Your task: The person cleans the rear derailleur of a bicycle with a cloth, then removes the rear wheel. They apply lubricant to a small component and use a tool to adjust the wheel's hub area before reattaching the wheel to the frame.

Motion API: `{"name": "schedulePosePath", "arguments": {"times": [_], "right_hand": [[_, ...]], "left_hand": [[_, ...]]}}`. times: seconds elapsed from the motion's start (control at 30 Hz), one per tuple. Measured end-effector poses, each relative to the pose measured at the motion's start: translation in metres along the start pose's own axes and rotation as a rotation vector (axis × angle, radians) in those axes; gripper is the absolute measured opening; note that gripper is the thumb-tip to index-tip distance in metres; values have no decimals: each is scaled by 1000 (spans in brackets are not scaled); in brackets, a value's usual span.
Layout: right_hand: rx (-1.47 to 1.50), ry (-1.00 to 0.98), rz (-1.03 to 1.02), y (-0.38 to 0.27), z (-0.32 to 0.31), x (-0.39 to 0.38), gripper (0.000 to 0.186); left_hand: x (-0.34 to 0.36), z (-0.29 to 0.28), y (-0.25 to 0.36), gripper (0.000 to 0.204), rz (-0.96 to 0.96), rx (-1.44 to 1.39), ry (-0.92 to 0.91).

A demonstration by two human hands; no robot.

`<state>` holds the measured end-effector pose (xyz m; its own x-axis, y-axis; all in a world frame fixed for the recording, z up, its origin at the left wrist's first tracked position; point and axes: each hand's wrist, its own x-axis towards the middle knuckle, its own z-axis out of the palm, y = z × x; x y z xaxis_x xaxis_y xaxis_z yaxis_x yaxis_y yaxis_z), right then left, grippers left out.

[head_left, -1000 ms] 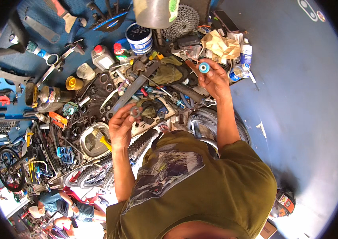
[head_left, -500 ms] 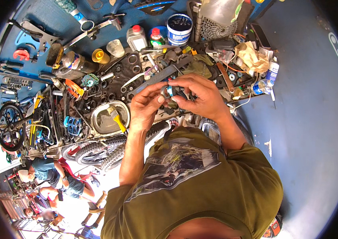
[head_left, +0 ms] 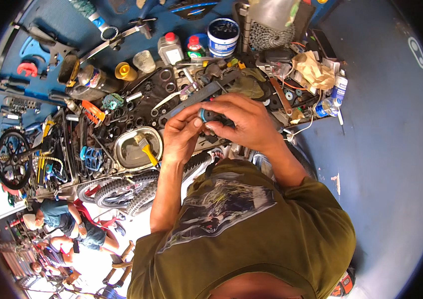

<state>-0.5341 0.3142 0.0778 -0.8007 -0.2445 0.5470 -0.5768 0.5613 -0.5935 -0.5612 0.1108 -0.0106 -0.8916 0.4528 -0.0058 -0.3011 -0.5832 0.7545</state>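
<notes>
Above the workbench's near edge, both hands meet around a small dark round part with a blue ring (head_left: 204, 115), which looks like a bicycle hub part. My left hand (head_left: 181, 134) pinches its left side between thumb and fingers. My right hand (head_left: 248, 119) curls its fingers and thumb round the right side, hiding much of it. Left of my hands lies an oval metal tray (head_left: 116, 152) with liquid in it. A yellow-handled brush (head_left: 146, 148) rests in the tray, its handle over the rim. Behind my hands, a long flat grey tool (head_left: 199, 99) lies slantwise on the bench.
Rings and small parts litter the bench. Bottles, a yellow cup (head_left: 125, 71) and a white-blue tub (head_left: 223, 37) stand along the back. Crumpled brown paper (head_left: 313, 71) lies right. Bicycle tyres (head_left: 144, 197) sit below the bench edge. Other people (head_left: 64, 219) sit at lower left.
The part has turned between my fingers, so its blue ring now faces up more and sits slightly further left. My right hand has shifted a little left; both hands still hold the part.
</notes>
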Motion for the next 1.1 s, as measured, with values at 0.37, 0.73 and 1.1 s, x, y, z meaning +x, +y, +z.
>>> {"name": "schedulePosePath", "arguments": {"times": [0.37, 0.73, 1.1], "right_hand": [[-211, 358, 519, 74, -60, -48, 33], [-835, 120, 828, 226, -102, -123, 35], [-414, -329, 511, 181, -44, -76, 19]], "left_hand": [[-8, 2, -4, 46, -50, 40, 94], [-14, -11, -16, 43, -116, 134, 138], [-21, -13, -15, 41, -106, 119, 170]]}}
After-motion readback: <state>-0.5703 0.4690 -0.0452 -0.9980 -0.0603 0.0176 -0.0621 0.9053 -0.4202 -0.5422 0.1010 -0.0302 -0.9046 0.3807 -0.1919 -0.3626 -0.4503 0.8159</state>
